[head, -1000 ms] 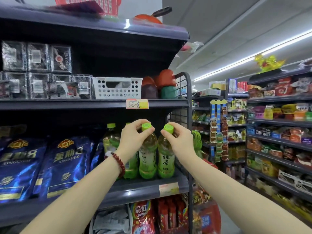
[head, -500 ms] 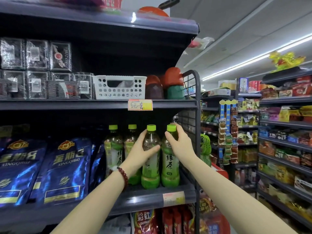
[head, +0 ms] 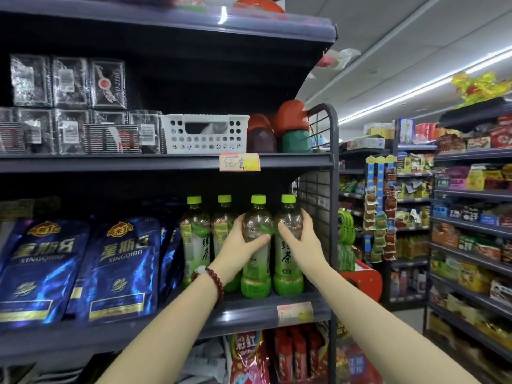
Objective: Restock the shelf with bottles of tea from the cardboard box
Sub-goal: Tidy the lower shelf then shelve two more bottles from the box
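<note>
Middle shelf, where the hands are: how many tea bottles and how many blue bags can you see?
Green-capped tea bottles: 4
Blue bags: 2 in full view; at least one more is partly hidden behind
Total clearly seen: 6

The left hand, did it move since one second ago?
Yes. The left hand slid down from the green cap to the body of its tea bottle, which stands on the shelf.

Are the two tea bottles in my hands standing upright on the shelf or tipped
Upright. Both front bottles stand on their bases on the shelf, caps up, with the left hand and right hand around them.
</note>
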### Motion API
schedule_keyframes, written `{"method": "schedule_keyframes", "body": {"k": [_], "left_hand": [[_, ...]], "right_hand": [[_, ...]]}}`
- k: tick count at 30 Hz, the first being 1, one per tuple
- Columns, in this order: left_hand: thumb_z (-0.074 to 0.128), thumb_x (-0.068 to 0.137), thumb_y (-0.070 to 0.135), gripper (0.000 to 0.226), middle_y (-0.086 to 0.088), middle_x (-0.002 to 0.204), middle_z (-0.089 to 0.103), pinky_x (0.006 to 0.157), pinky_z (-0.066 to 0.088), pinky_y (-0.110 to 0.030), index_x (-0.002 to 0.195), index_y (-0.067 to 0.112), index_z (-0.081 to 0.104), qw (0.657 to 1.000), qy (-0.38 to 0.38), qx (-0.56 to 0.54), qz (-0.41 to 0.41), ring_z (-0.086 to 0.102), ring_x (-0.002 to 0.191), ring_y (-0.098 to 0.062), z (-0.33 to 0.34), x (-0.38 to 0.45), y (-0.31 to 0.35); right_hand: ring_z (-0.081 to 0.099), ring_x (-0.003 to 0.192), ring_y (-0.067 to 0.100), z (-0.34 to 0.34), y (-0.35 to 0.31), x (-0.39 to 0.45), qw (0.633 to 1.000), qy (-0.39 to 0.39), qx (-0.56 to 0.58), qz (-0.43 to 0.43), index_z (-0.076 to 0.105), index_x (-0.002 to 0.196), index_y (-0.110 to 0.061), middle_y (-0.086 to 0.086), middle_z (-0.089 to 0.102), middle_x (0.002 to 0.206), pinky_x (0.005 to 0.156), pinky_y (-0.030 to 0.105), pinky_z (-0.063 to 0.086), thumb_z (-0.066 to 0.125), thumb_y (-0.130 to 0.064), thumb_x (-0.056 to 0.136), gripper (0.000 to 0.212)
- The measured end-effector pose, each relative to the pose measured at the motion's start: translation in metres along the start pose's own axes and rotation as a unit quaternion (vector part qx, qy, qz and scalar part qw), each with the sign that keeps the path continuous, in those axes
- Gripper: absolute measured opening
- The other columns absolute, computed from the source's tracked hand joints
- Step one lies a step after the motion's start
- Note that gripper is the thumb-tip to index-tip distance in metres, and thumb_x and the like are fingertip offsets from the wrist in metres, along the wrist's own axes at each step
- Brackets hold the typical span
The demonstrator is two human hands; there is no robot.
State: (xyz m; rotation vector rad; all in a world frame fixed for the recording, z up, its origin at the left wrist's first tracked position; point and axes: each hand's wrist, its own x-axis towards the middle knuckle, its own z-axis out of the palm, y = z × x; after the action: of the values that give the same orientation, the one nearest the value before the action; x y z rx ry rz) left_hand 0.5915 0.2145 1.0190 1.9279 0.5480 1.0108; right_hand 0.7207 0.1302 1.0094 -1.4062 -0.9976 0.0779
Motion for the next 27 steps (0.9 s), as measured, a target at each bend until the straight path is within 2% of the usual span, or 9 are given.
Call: {"method": "schedule_keyframes", "body": {"k": [2,6,12,16,19,23,27], "left_hand": [[0.069,0.081,0.028,0.082,0.0,0.142,0.043,0.098,0.033,-0.025,0.146,0.017,0.02,1.0,0.0,0.0,-0.004,0.043,0.117,-0.008,0.0,-0.003,0.004],[0.067,0.083,0.026,0.077,-0.006,0.148,0.036,0.107,0.032,-0.034,0.145,0.013,0.023,0.999,-0.014,0.009,-0.052,0.037,0.134,-0.021,0.002,-0.011,0.001],[0.067,0.082,0.032,0.08,-0.008,0.15,0.034,0.112,0.033,-0.04,0.145,0.011,0.022,0.992,-0.009,0.066,-0.106,0.037,0.135,-0.024,0.013,-0.02,-0.019],[0.068,0.082,0.034,0.065,-0.014,0.132,0.051,0.095,0.045,-0.034,0.132,0.005,0.039,0.98,0.042,0.153,-0.119,0.052,0.118,-0.027,0.027,-0.023,-0.022],[0.069,0.081,0.033,0.058,-0.014,0.123,0.055,0.089,0.049,-0.034,0.124,0.005,0.042,0.979,0.078,0.139,-0.13,0.055,0.101,-0.023,0.035,-0.021,-0.024],[0.068,0.083,0.031,0.068,-0.017,0.134,0.047,0.097,0.043,-0.036,0.134,0.004,0.032,0.982,0.102,0.093,-0.132,0.05,0.12,-0.029,0.041,-0.02,-0.031],[0.062,0.087,0.03,0.067,-0.017,0.139,0.044,0.101,0.04,-0.037,0.138,0.003,0.027,0.983,0.09,0.097,-0.128,0.047,0.125,-0.03,0.042,-0.015,-0.035]], "right_hand": [[0.048,0.123,0.014,-0.002,0.012,-0.014,1.0,-0.009,-0.014,0.023,0.022,0.148,-0.025,-0.002,0.05,0.138,0.105,0.031,0.037,0.067,-0.036,0.084,0.079],[0.05,0.124,0.021,-0.007,0.027,-0.03,0.995,-0.018,-0.086,0.057,0.036,0.141,-0.016,0.006,0.054,0.136,0.1,0.03,0.039,0.071,-0.027,0.082,0.07],[0.051,0.122,0.023,-0.01,0.033,-0.03,0.991,-0.025,-0.119,0.059,0.042,0.138,-0.011,0.009,0.057,0.132,0.101,0.032,0.04,0.071,-0.027,0.082,0.065],[0.05,0.124,0.025,-0.008,0.038,-0.03,0.991,-0.012,-0.119,0.063,0.042,0.139,-0.012,0.01,0.056,0.134,0.103,0.035,0.04,0.073,-0.031,0.08,0.069],[0.051,0.124,0.025,-0.009,0.04,-0.027,0.991,-0.007,-0.123,0.059,0.044,0.137,-0.011,0.01,0.057,0.132,0.102,0.035,0.04,0.073,-0.03,0.08,0.067],[0.051,0.125,0.023,-0.009,0.046,-0.021,0.993,-0.006,-0.096,0.069,0.047,0.134,-0.01,0.01,0.058,0.13,0.104,0.035,0.042,0.075,-0.026,0.079,0.063],[0.054,0.122,0.025,-0.003,0.056,-0.014,0.993,0.007,-0.082,0.08,0.05,0.126,-0.008,0.014,0.06,0.127,0.103,0.039,0.044,0.075,-0.027,0.078,0.057]]}}
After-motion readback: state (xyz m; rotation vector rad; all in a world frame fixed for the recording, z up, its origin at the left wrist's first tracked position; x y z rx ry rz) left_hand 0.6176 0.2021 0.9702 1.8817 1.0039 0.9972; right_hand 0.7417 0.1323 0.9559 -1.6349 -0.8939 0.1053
